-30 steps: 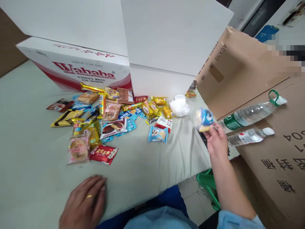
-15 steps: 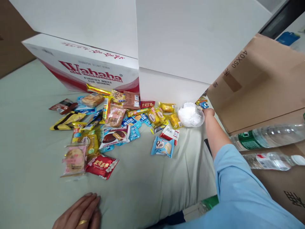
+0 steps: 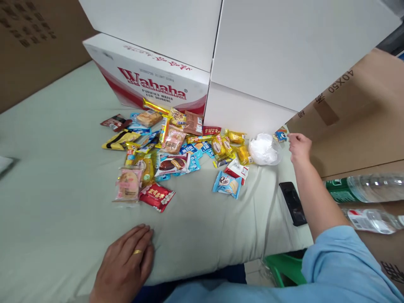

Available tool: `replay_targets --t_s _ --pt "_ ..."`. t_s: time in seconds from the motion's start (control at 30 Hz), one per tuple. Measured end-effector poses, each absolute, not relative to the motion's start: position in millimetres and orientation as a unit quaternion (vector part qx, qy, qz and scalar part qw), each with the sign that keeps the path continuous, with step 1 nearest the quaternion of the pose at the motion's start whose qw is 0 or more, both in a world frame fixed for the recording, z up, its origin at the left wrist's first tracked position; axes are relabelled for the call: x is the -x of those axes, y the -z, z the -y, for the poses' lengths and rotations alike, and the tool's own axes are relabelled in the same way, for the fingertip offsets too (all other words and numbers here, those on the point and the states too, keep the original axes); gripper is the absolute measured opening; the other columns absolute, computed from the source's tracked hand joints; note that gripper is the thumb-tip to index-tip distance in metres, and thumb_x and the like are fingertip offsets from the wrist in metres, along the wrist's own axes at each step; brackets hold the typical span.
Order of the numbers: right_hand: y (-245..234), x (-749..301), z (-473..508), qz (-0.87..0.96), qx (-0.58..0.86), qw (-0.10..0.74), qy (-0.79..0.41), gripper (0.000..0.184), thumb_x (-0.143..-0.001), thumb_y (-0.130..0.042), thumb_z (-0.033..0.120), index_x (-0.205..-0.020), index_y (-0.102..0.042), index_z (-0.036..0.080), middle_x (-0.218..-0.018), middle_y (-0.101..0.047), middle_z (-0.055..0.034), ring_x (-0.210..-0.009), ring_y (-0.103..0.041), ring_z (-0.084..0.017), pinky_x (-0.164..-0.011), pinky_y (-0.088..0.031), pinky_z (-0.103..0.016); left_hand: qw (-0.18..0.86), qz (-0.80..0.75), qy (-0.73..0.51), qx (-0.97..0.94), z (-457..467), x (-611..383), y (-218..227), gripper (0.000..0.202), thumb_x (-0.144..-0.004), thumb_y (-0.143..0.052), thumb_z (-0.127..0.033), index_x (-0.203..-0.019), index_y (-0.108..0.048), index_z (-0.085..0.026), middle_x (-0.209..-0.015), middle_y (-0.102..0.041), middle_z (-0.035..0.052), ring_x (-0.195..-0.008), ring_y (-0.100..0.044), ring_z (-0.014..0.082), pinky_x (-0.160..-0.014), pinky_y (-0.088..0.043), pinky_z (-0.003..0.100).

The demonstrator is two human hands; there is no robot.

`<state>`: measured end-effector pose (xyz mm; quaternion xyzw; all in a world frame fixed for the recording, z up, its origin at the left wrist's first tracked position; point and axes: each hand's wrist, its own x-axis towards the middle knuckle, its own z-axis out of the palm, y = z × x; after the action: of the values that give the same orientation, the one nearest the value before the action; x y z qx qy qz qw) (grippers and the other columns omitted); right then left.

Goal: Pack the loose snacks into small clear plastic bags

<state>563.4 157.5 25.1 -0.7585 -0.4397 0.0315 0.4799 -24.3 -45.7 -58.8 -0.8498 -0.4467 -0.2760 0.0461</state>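
Observation:
My left hand point(image 3: 126, 261) lies flat on the cloth-covered surface, fingers extended and holding nothing, a gold ring on one finger. Nearest to it are a red snack packet point(image 3: 157, 197) and a clear pink-tinted packet with a round biscuit point(image 3: 128, 184). Off to the right, my right hand point(image 3: 299, 146) is closed, fingertips pinched together at the edge of a blue snack packet point(image 3: 280, 134). Whether they grip it or something smaller I cannot tell. Beside that packet sits a clear round bowl point(image 3: 278, 155) holding crumpled white material point(image 3: 263, 148).
Many wrapped snacks are heaped before a Wahaha carton point(image 3: 158, 86) and white boxes point(image 3: 252, 101). A blue packet point(image 3: 226, 185) lies in front. A black phone point(image 3: 293, 204) rests near the right edge, by plastic bottles point(image 3: 375, 187) and a brown carton point(image 3: 353, 122). Below is a green stool point(image 3: 285, 269).
My view has shifted, so the snacks appear further right. My right hand has drawn back a little to the right from the bowl's side, uncovering the phone. My left hand still rests flat.

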Motion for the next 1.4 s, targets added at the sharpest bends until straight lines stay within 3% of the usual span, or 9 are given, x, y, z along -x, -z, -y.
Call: replay_targets --t_s 0.23,0.33,0.53,0.63,0.73,0.9,1.03,1.3,1.4 --pt "-33 -488 -154 0.587 0.801 0.111 -0.044 0.016 -0.076 -0.076 0.03 -0.089 -0.079 0.021 -0.086 -0.075 -0.0041 -0.078 -0.063 -0.018 -0.073 -0.046 -0.028 0.052 0.457 0.275 0.844 52 23 66 0.022 -0.09 -0.062 -0.01 -0.111 -0.064 -0.014 -0.108 -0.072 0.0139 -0.106 -0.068 0.0302 -0.093 -0.054 0.045" --pt "-35 -464 -154 0.575 0.816 0.04 -0.036 0.005 -0.073 -0.075 0.021 -0.078 -0.077 0.021 -0.084 -0.075 -0.0055 -0.079 -0.064 -0.02 -0.072 -0.045 -0.028 0.059 0.472 0.277 0.835 56 21 66 0.021 -0.09 -0.061 -0.009 -0.11 -0.065 -0.013 -0.11 -0.072 0.0138 -0.108 -0.067 0.0301 -0.094 -0.054 0.044" --pt "-73 -452 -136 0.535 0.836 0.109 0.056 0.015 -0.086 -0.06 0.022 -0.087 -0.074 0.017 -0.091 -0.074 -0.0129 -0.086 -0.065 -0.024 -0.076 -0.047 -0.033 0.054 0.488 0.288 0.822 59 19 67 0.019 -0.09 -0.058 -0.008 -0.106 -0.066 -0.013 -0.108 -0.072 0.0134 -0.107 -0.067 0.03 -0.092 -0.054 0.044" --pt "-97 -440 -108 0.502 0.791 0.349 0.013 0.012 -0.085 -0.064 0.03 -0.084 -0.067 0.018 -0.075 -0.066 -0.0052 -0.067 -0.056 -0.018 -0.062 -0.045 -0.029 0.047 0.476 0.318 0.819 59 21 68 0.017 -0.091 -0.057 -0.009 -0.104 -0.066 -0.014 -0.105 -0.072 0.0132 -0.104 -0.066 0.0294 -0.09 -0.054 0.044" --pt "-103 -403 -66 0.452 0.663 0.539 -0.257 0.028 -0.078 -0.077 0.042 -0.08 -0.058 0.022 -0.059 -0.045 0.0065 -0.047 -0.032 -0.009 -0.043 -0.028 -0.021 -0.001 0.467 0.387 0.796 60 22 64 0.015 -0.093 -0.055 -0.01 -0.102 -0.066 -0.016 -0.1 -0.071 0.0118 -0.1 -0.066 0.0262 -0.089 -0.055 0.041" --pt "-51 -292 13 0.336 0.53 0.549 -0.552 0.04 -0.066 -0.091 0.034 -0.081 -0.055 0.023 -0.058 -0.032 0.012 -0.043 -0.019 -0.004 -0.038 -0.021 -0.015 -0.263 0.497 0.48 0.674 73 2 43 0.012 -0.099 -0.054 -0.024 -0.1 -0.066 -0.02 -0.084 -0.067 0.0024 -0.07 -0.061 0.0138 -0.066 -0.051 0.027" --pt "-1 -206 63 0.265 0.52 0.501 -0.639 0.042 -0.063 -0.093 0.037 -0.081 -0.058 0.022 -0.058 -0.036 0.0115 -0.045 -0.019 -0.003 -0.038 -0.021 -0.013 -0.466 0.467 0.466 0.589 77 -26 30 0.033 -0.087 -0.072 -0.042 -0.109 -0.065 -0.019 -0.094 -0.066 0.0036 -0.076 -0.063 0.0143 -0.058 -0.048 0.023" --pt "0 -204 81 0.275 0.532 0.508 -0.619 0.039 -0.068 -0.092 0.04 -0.078 -0.059 0.021 -0.068 -0.043 0.0082 -0.047 -0.02 -0.003 -0.038 -0.022 -0.015 -0.633 0.45 0.478 0.411 72 -16 41 0.044 -0.077 -0.077 -0.059 -0.079 -0.066 -0.017 -0.073 -0.064 0.0003 -0.067 -0.055 0.0127 -0.065 -0.044 0.026" --pt "2 -217 85 0.322 0.556 0.514 -0.568 0.034 -0.077 -0.083 0.05 -0.087 -0.063 0.024 -0.078 -0.052 0.0042 -0.052 -0.037 -0.006 -0.044 -0.034 -0.018 -0.645 0.457 0.468 0.396 73 -13 43 0.048 -0.072 -0.081 -0.061 -0.074 -0.064 -0.016 -0.068 -0.06 -0.0016 -0.063 -0.049 0.011 -0.06 -0.038 0.025"
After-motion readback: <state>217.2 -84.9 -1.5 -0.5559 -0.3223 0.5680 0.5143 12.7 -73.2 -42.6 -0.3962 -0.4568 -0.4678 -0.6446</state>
